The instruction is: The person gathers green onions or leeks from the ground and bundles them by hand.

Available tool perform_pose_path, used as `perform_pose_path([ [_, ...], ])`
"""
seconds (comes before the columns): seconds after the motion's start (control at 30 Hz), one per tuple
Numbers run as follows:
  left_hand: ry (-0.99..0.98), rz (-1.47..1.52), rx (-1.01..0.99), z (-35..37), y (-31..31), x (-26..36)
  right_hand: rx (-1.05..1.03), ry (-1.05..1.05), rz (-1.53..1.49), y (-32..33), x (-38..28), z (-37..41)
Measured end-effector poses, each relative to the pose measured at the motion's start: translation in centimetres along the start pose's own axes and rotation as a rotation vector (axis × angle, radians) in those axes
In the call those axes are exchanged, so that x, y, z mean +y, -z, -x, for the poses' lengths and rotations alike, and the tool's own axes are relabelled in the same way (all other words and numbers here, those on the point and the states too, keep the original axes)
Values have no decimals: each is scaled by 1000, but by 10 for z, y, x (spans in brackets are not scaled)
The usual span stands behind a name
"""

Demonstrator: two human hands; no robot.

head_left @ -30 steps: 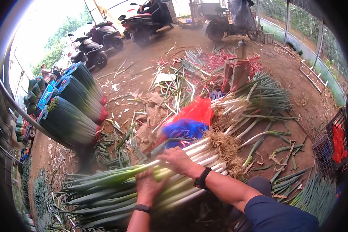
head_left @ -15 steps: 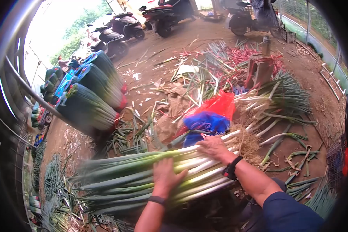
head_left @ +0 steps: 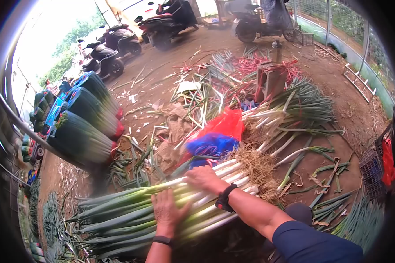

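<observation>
A wide row of long green onions (head_left: 131, 210) lies in front of me, leaves to the left, white stalks and shaggy roots (head_left: 256, 171) to the right. My left hand (head_left: 167, 210) rests on top of the green part, fingers stretched and thumb apart. On the far edge, my right hand (head_left: 205, 179) is closed over the pale stalks, its fingertips partly hidden. Just beyond it lie a blue mesh bag (head_left: 213, 145) and a red plastic bag (head_left: 226, 122). What supports the onions underneath is mostly hidden.
Wrapped onion bundles (head_left: 81, 140) stand at the left behind a curved metal bar (head_left: 26, 129). More loose onions (head_left: 300, 105) lie at the right near a post (head_left: 267, 81). Dark crates (head_left: 373, 171) stand at the right edge. Scooters (head_left: 103, 57) are parked at the back.
My view has shifted, so the scene sits further left. My right hand has slid along the onions' far edge towards the leaves, nearer my left hand. My left hand still lies on the onions.
</observation>
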State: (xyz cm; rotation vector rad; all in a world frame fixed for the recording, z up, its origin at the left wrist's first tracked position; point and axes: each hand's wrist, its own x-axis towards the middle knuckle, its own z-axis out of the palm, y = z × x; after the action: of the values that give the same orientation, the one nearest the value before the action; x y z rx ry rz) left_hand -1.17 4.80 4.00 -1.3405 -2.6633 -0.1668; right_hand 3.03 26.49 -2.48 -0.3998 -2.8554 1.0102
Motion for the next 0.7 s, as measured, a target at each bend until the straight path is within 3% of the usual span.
perform_pose_path([
  [0.2,-37,38,34,2,-5,2,-52,80,-198,12,23,15],
  [0.27,-65,62,94,3,-3,-3,-124,-3,-181,5,35,8],
  [0.3,-76,50,127,5,-2,-3,9,88,-221,-1,37,9],
  [0.37,-85,26,149,6,1,-4,-97,-34,-126,20,21,12],
  [0.7,-83,6,156,9,-5,-11,-121,-207,-102,31,4,14],
])
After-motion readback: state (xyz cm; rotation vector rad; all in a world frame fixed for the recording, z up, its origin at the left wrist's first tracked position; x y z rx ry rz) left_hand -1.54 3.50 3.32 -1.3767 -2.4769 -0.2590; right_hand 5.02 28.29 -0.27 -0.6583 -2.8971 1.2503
